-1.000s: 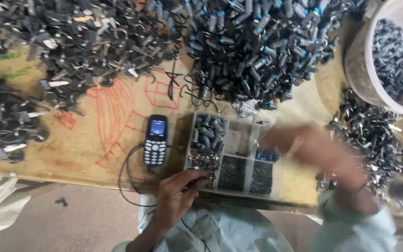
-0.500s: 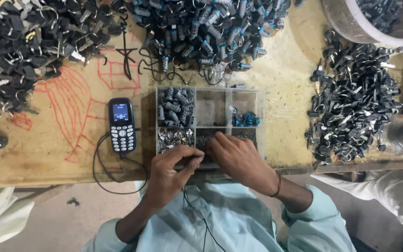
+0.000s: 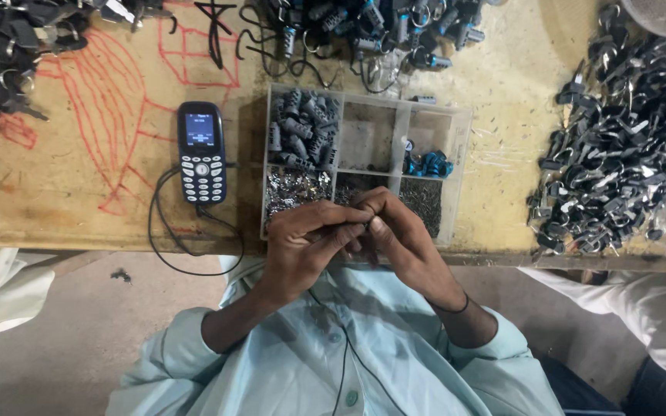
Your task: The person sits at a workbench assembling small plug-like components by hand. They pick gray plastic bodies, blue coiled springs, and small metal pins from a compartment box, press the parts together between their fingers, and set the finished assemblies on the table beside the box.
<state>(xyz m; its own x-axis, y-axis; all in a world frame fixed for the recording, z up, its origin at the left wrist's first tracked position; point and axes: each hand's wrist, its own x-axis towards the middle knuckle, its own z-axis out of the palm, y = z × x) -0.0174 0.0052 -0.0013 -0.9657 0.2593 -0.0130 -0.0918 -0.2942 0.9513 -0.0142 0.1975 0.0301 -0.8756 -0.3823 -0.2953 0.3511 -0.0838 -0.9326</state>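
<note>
Both hands meet at the near edge of the clear plastic compartment box (image 3: 364, 166) on the yellow wooden table (image 3: 502, 131): the left hand (image 3: 302, 246) and right hand (image 3: 398, 235) press fingertips together, pinching a tiny part too small to identify. A dark blue keypad phone (image 3: 200, 152) lies left of the box.

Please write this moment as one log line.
left hand: pinching small part | right hand: fingertips meet left | tray: just beyond hands | phone: left of tray
</note>
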